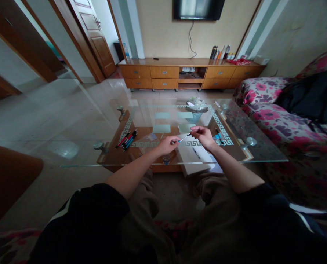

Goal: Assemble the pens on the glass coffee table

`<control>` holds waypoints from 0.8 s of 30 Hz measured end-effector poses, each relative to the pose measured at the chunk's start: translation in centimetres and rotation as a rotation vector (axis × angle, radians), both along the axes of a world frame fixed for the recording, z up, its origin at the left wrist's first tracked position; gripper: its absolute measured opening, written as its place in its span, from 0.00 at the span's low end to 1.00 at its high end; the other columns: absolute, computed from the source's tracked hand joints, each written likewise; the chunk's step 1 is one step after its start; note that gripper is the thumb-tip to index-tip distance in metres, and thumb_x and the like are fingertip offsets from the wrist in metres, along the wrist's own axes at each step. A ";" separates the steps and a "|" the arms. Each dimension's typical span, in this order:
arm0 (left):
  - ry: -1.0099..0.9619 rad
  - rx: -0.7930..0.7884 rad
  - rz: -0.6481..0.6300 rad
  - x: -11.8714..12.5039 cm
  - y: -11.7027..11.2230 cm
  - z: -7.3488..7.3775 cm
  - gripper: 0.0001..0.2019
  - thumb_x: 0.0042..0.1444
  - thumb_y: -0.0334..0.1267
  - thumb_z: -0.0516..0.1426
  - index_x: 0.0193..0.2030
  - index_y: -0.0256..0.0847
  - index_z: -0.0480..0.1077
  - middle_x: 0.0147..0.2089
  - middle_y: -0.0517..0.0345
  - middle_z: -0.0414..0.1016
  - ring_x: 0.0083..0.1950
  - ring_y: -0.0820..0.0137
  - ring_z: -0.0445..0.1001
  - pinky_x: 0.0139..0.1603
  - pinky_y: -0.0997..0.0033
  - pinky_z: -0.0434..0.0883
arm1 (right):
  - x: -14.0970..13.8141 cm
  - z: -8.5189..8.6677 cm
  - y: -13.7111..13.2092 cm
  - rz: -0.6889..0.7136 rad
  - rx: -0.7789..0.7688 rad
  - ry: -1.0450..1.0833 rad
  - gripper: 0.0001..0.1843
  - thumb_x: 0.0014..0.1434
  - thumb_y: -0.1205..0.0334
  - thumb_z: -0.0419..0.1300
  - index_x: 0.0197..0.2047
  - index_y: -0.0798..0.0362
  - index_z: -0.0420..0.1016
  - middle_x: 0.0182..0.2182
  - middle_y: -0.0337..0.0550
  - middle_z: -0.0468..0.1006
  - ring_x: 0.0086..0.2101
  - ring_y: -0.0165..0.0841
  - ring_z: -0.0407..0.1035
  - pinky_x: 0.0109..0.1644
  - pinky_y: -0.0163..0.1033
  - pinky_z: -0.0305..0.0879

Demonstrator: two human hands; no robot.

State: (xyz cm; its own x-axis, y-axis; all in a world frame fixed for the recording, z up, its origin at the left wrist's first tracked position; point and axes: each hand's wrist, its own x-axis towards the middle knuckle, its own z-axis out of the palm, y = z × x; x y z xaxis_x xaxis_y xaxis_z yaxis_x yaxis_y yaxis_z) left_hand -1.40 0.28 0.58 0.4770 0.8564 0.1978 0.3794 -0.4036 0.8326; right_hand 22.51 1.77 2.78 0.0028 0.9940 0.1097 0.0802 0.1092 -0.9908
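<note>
Both my hands hover over the near edge of a glass coffee table (77, 146). My left hand (167, 145) and my right hand (204, 135) are closed in pinches on the two ends of one thin pen (184, 137), which spans the gap between them. Below the hands lies a white pad of paper (192, 157) with another pen on it. A bundle of several red, black and blue pens (127, 139) lies on the glass to the left of my left hand.
A bowl with crumpled white paper (196, 108) stands at the table's far side. Pale sticky notes (162, 128) lie mid-table. A floral sofa (290, 121) runs along the right. A wooden TV cabinet (191, 73) stands against the far wall.
</note>
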 end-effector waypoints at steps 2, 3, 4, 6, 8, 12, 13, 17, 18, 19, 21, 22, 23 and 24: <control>-0.009 -0.004 -0.002 0.0 0.0 0.0 0.11 0.63 0.38 0.59 0.47 0.35 0.79 0.39 0.51 0.81 0.31 0.73 0.74 0.35 0.75 0.72 | 0.0 0.1 0.0 -0.006 -0.002 -0.004 0.22 0.42 0.57 0.72 0.42 0.55 0.80 0.32 0.43 0.82 0.31 0.32 0.73 0.35 0.38 0.69; -0.013 -0.006 0.000 0.0 0.0 0.0 0.11 0.63 0.39 0.59 0.47 0.35 0.79 0.39 0.51 0.81 0.31 0.73 0.74 0.35 0.75 0.72 | 0.0 0.1 0.0 -0.009 -0.002 -0.008 0.22 0.43 0.57 0.72 0.42 0.55 0.80 0.32 0.43 0.82 0.30 0.32 0.73 0.35 0.38 0.69; -0.014 -0.009 0.002 0.0 0.0 0.1 0.12 0.63 0.39 0.59 0.47 0.35 0.79 0.39 0.52 0.81 0.31 0.73 0.74 0.35 0.75 0.72 | 0.1 0.1 0.0 -0.010 -0.003 -0.011 0.22 0.43 0.57 0.72 0.42 0.55 0.79 0.32 0.43 0.82 0.30 0.32 0.73 0.36 0.38 0.69; -0.011 -0.014 0.001 0.0 -0.1 0.1 0.12 0.63 0.38 0.59 0.48 0.35 0.79 0.38 0.52 0.81 0.31 0.73 0.74 0.35 0.75 0.72 | 0.1 0.2 -0.1 -0.006 -0.006 -0.012 0.22 0.43 0.57 0.72 0.42 0.54 0.79 0.32 0.43 0.82 0.31 0.32 0.73 0.36 0.39 0.70; -0.007 -0.012 0.000 0.0 -0.1 0.2 0.12 0.63 0.38 0.59 0.48 0.35 0.79 0.38 0.52 0.81 0.32 0.73 0.75 0.35 0.76 0.72 | 0.0 0.2 -0.1 0.013 -0.012 -0.009 0.22 0.43 0.57 0.73 0.42 0.54 0.79 0.32 0.43 0.82 0.31 0.32 0.73 0.37 0.39 0.70; 0.011 0.015 -0.001 -0.1 0.1 0.1 0.12 0.63 0.38 0.59 0.48 0.35 0.79 0.38 0.51 0.82 0.33 0.72 0.75 0.36 0.75 0.72 | -0.2 0.0 -0.3 0.071 -0.023 0.011 0.22 0.44 0.57 0.74 0.42 0.55 0.80 0.32 0.43 0.82 0.31 0.32 0.73 0.39 0.40 0.71; 0.015 0.030 -0.002 -0.1 0.2 0.0 0.12 0.63 0.38 0.59 0.47 0.35 0.79 0.38 0.52 0.82 0.34 0.71 0.76 0.37 0.74 0.72 | -0.3 0.0 -0.3 0.084 -0.025 0.014 0.22 0.44 0.57 0.74 0.42 0.55 0.80 0.32 0.43 0.82 0.32 0.32 0.73 0.40 0.40 0.71; 0.012 0.076 -0.013 -0.1 0.6 -0.7 0.11 0.62 0.37 0.59 0.47 0.36 0.79 0.39 0.52 0.83 0.37 0.70 0.77 0.40 0.73 0.72 | -0.4 -0.3 -0.2 0.139 -0.036 0.020 0.24 0.43 0.56 0.76 0.43 0.55 0.80 0.35 0.44 0.84 0.35 0.34 0.76 0.45 0.42 0.72; 0.008 0.079 -0.018 -0.1 0.7 -0.8 0.11 0.63 0.37 0.59 0.47 0.37 0.79 0.39 0.52 0.83 0.37 0.70 0.77 0.40 0.73 0.72 | -0.4 -0.3 -0.2 0.157 -0.037 0.026 0.24 0.43 0.55 0.76 0.43 0.54 0.80 0.35 0.45 0.84 0.36 0.34 0.76 0.46 0.42 0.73; 0.004 0.080 -0.022 -0.1 0.8 -1.0 0.11 0.63 0.37 0.59 0.47 0.37 0.79 0.39 0.52 0.83 0.37 0.70 0.77 0.40 0.72 0.72 | -0.4 -0.4 -0.2 0.175 -0.039 0.033 0.24 0.43 0.55 0.76 0.43 0.54 0.80 0.36 0.45 0.84 0.36 0.35 0.77 0.47 0.43 0.73; -0.008 0.081 -0.023 -0.1 0.9 -1.2 0.12 0.62 0.38 0.59 0.49 0.37 0.79 0.39 0.52 0.83 0.36 0.70 0.77 0.39 0.72 0.71 | -0.6 -0.6 -0.3 0.210 -0.048 0.043 0.25 0.44 0.55 0.77 0.44 0.54 0.80 0.37 0.46 0.84 0.37 0.35 0.77 0.47 0.43 0.73; -0.013 0.082 -0.018 -0.1 0.9 -1.3 0.12 0.62 0.38 0.60 0.49 0.36 0.79 0.39 0.52 0.83 0.35 0.70 0.77 0.39 0.72 0.71 | -0.7 -0.6 -0.3 0.225 -0.054 0.044 0.24 0.44 0.55 0.77 0.44 0.54 0.80 0.37 0.46 0.84 0.38 0.35 0.77 0.47 0.43 0.73; -0.017 0.084 -0.011 -0.1 1.0 -1.4 0.12 0.61 0.38 0.60 0.49 0.36 0.78 0.39 0.52 0.83 0.35 0.70 0.77 0.39 0.72 0.71 | -0.8 -0.7 -0.3 0.239 -0.061 0.043 0.24 0.45 0.55 0.77 0.44 0.54 0.80 0.38 0.47 0.84 0.38 0.36 0.77 0.47 0.43 0.74; -0.020 0.087 -0.002 -0.1 1.0 -1.4 0.12 0.61 0.38 0.61 0.49 0.36 0.78 0.39 0.52 0.83 0.35 0.70 0.77 0.39 0.72 0.71 | -0.9 -0.8 -0.3 0.253 -0.067 0.041 0.24 0.46 0.55 0.76 0.45 0.54 0.80 0.39 0.47 0.84 0.39 0.36 0.78 0.47 0.44 0.74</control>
